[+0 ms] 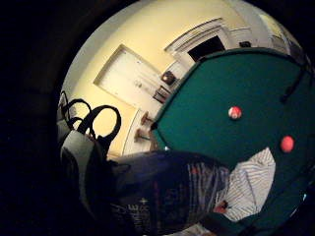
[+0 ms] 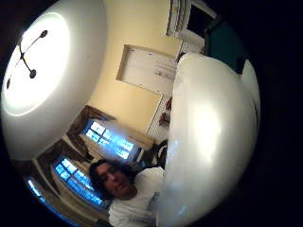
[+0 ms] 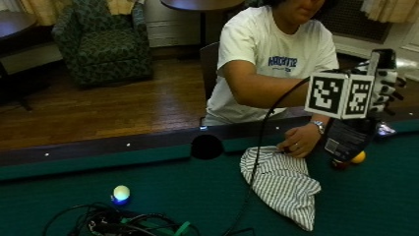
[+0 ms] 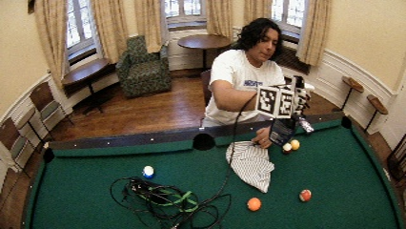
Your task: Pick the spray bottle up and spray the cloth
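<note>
Already the gloved right hand (image 3: 386,81) gripped the spray bottle (image 3: 347,137) above the striped cloth (image 3: 282,184); better to aim the nozzle down first.

A person wears a white short-sleeved T-shirt (image 3: 262,54) with blue chest lettering, a silver wristwatch (image 3: 318,127) and a black glove on the right hand (image 3: 386,86).
</note>
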Tool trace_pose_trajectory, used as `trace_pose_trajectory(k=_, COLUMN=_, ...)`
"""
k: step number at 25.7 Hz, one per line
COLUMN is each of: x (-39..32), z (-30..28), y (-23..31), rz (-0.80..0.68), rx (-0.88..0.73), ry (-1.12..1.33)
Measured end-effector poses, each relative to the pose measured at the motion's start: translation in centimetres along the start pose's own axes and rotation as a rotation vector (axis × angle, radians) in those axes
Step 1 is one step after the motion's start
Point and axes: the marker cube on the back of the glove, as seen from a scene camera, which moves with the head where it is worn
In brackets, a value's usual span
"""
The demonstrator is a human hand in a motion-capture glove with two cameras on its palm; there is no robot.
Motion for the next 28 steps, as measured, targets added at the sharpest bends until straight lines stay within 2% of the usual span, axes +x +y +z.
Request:
trace_pose_trajectory(k=5, x=5.6, z=4.8, y=-0.5, rz=0.017, rx=0.034, ry=-0.016)
trace_pose_trajectory(k=12, x=11.9, z=8.2, y=-0.5, rz=0.036, rx=0.092, ry=0.037)
trace_pose_trajectory(k=28, x=14.9, z=10.4, y=-3.2, rz=0.038, rx=0.161, ry=0.060)
